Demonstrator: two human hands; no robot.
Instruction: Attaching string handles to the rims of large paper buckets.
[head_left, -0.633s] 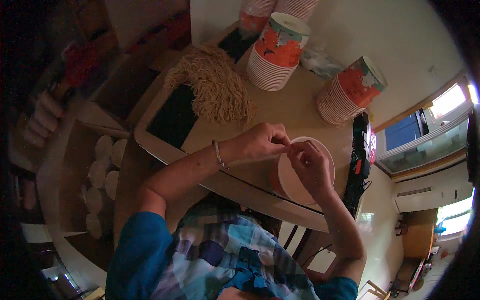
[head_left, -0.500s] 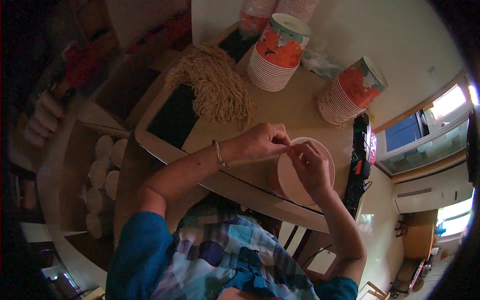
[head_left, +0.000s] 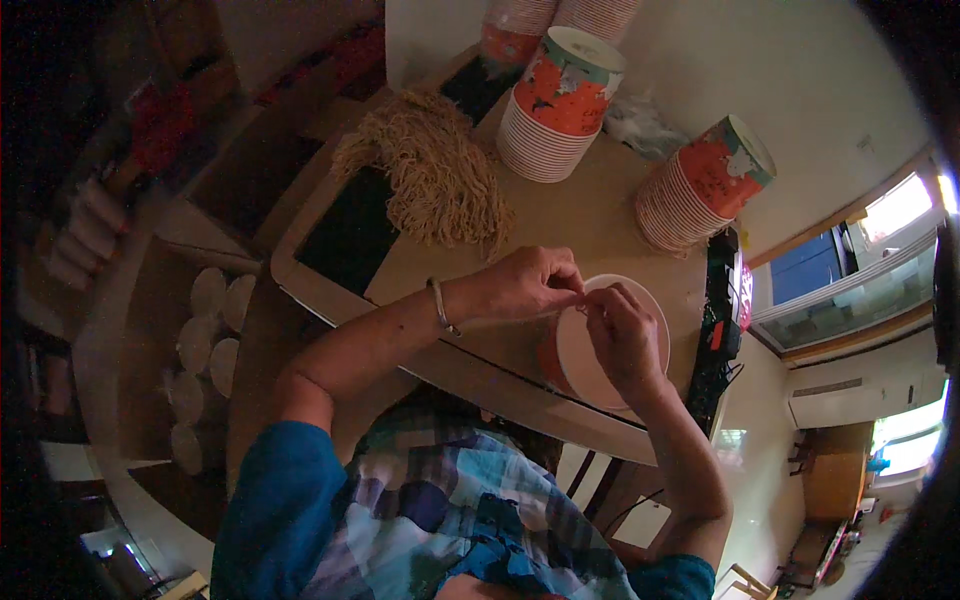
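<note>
Over a paper tub (head_left: 578, 365) at the table's near edge, white inside and orange outside, my two hands meet at the fingertips. My left hand (head_left: 532, 280) is closed in a pinch at the tub's left rim. My right hand (head_left: 622, 330) is also pinched, above the tub's opening. Whatever lies between the fingertips is too small and dim to make out. Beyond my left hand is a loose heap of tan, string-like strands (head_left: 440, 175). An upside-down stack of orange and green paper tubs (head_left: 560, 105) stands behind, and another leaning stack (head_left: 705, 185) is farther right.
More stacked tubs (head_left: 595, 15) stand at the back by the wall, near crumpled clear plastic (head_left: 645, 125). A dark device (head_left: 718, 325) lines the table's right edge. On the left, lower than the table, an open cardboard box (head_left: 145, 350) holds several pale round-topped items.
The pinched fingertips have shifted very slightly, my right fingers rolling a little against the left. The tub, the strands and the stacks stay where they were.
</note>
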